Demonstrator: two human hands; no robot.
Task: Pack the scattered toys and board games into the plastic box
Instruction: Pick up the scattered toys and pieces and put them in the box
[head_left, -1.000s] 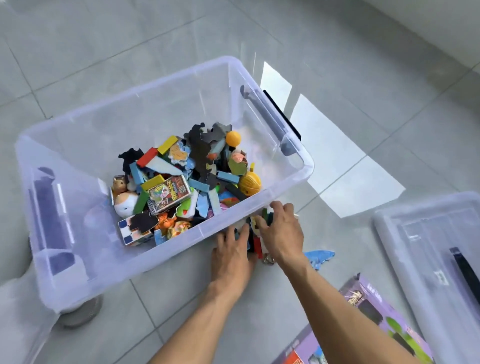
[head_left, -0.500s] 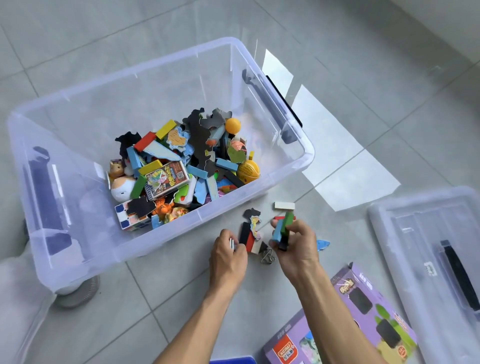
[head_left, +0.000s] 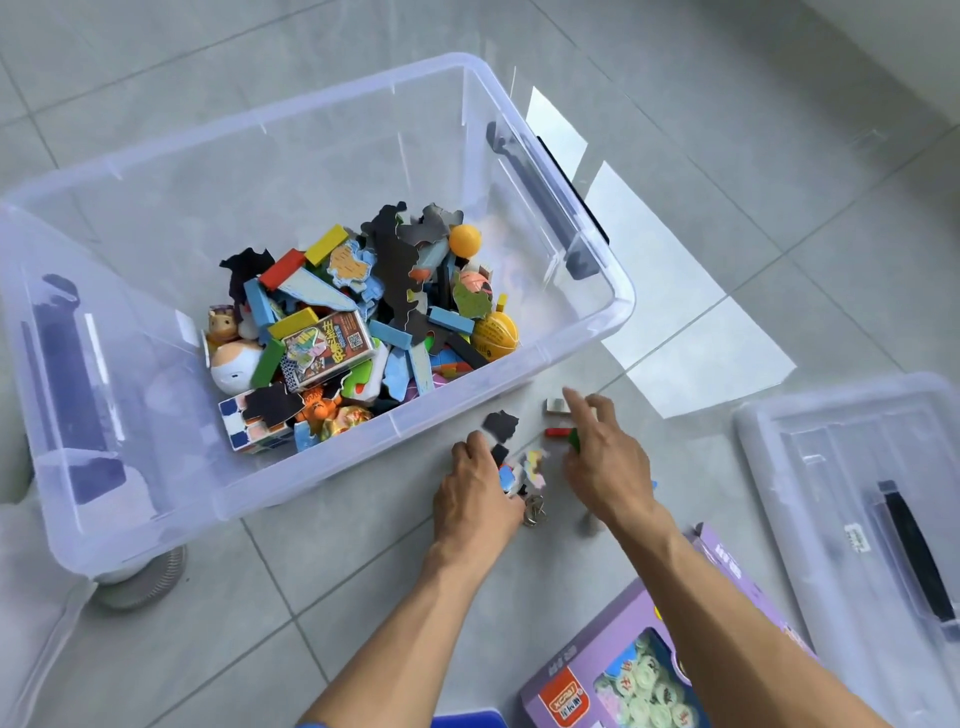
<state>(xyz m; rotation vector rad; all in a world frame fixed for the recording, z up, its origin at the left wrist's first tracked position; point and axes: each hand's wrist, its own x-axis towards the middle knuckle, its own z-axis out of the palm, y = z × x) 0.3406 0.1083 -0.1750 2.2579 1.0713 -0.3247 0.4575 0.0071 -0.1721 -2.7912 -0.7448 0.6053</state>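
A clear plastic box (head_left: 618, 306) stands on the tiled floor, holding several coloured blocks, puzzle pieces, balls and a card pack (head_left: 326, 349). In front of it lie scattered pieces: a black puzzle piece (head_left: 500, 423), a white block (head_left: 555, 405), a red block (head_left: 558, 432) and a metal ring puzzle (head_left: 535, 512). My left hand (head_left: 475, 496) grips a small bunch of puzzle pieces (head_left: 522, 470) on the floor. My right hand (head_left: 605, 460) holds a green block (head_left: 573, 440) in curled fingers, with its forefinger stretched out to the white block.
The box's clear lid (head_left: 857, 499) with a black handle lies on the floor at the right. A purple board game box (head_left: 618, 670) lies at the bottom right under my right forearm. A round grey disc (head_left: 140, 582) sits under the box's near left corner.
My right hand has moved forward from the pile toward the white block, still holding pieces. My left hand has shifted forward onto the puzzle pieces.
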